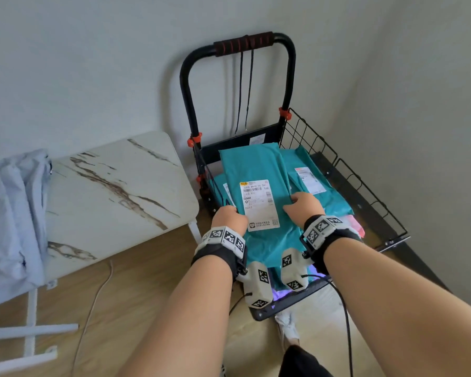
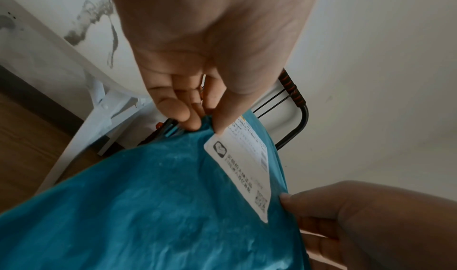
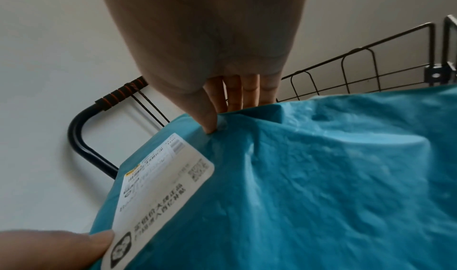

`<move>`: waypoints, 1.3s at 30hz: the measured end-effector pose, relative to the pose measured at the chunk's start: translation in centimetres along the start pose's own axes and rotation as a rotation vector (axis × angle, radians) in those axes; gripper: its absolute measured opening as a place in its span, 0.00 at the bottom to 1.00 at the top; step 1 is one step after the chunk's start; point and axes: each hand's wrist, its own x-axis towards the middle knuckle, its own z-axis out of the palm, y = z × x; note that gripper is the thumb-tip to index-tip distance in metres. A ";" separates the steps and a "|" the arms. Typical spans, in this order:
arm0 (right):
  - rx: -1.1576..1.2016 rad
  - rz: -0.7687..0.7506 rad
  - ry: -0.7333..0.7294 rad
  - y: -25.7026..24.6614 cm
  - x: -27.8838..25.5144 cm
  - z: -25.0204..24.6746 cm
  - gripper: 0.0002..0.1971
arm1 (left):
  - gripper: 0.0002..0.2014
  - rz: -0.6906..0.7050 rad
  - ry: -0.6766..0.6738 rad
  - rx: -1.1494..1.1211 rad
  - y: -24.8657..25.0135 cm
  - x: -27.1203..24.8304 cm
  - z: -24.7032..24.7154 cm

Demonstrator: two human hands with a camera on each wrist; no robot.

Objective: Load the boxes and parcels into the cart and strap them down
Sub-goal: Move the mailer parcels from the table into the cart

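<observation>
A black folding cart (image 1: 365,205) stands in the room's corner and holds several teal plastic parcels. The top teal parcel (image 1: 259,170), with a white shipping label (image 1: 259,205), lies lengthwise on the pile. My left hand (image 1: 229,213) pinches its left edge; in the left wrist view the left hand (image 2: 197,121) has thumb and fingers closed on the plastic. My right hand (image 1: 299,202) grips its right edge, and in the right wrist view the right hand (image 3: 217,117) has the thumb on top and fingers under. Black strap cords (image 1: 245,88) hang from the cart's handle (image 1: 242,43).
A marble-top table (image 1: 114,191) stands just left of the cart, with a pale blue cloth (image 1: 11,213) at its left end. The wire mesh side (image 1: 337,170) rises along the cart's right. A white cable (image 1: 93,303) lies on the wooden floor. Walls close in behind and on the right.
</observation>
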 end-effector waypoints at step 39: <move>-0.449 -0.361 -0.566 5.7 19.9 9.8 0.40 | 0.34 -0.315 -0.226 0.302 -1.5 13.2 16.6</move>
